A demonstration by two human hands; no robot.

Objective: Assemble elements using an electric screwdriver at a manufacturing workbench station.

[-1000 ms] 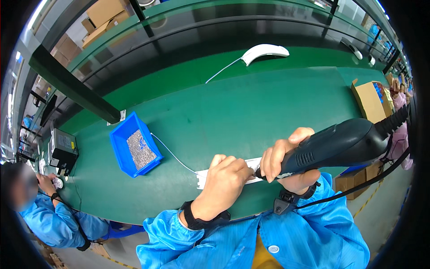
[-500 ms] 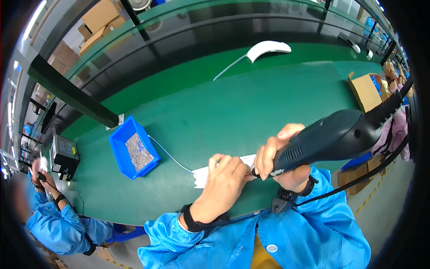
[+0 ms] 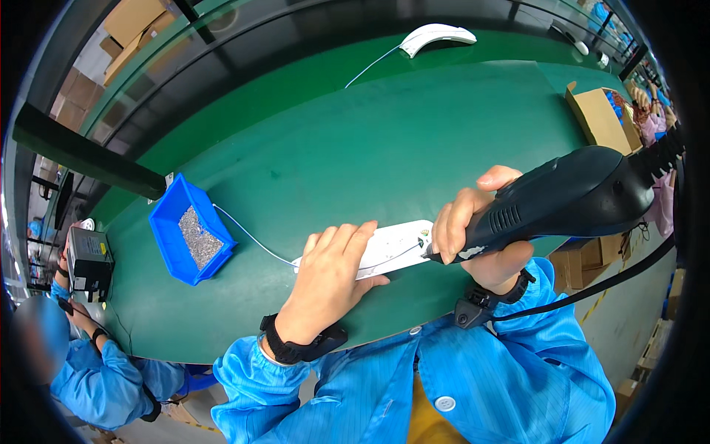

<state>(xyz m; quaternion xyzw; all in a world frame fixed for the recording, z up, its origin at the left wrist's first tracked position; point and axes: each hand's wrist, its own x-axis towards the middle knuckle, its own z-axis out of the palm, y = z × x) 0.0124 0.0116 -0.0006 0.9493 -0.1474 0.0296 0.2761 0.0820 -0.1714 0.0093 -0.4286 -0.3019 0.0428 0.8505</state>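
Observation:
A long white plastic housing (image 3: 396,248) with a thin white cable lies on the green bench. My left hand (image 3: 329,266) spans its left part, fingers stretched across the top and thumb along the near edge, holding it in place. In my right hand (image 3: 470,222) is a black electric screwdriver (image 3: 566,198), fingers wrapped round its front end. The screwdriver is tilted low, its tip close to the right end of the housing; whether it touches is hidden by my fingers. From the housing's left end the cable (image 3: 251,235) curves to a blue bin (image 3: 176,255).
Small silvery pieces (image 3: 198,237) fill part of the bin. A curved white part (image 3: 438,35) with a cable lies at the back. At right is an open carton (image 3: 603,122). A black box-shaped device (image 3: 90,259) stands left, beside a co-worker (image 3: 100,377). The screwdriver's thick cord (image 3: 592,292) runs right.
My left hand has moved left, away from the screwdriver tip, its fingers straightening over the housing. More of the housing shows. The whole view has shifted, with bench things appearing higher and further left.

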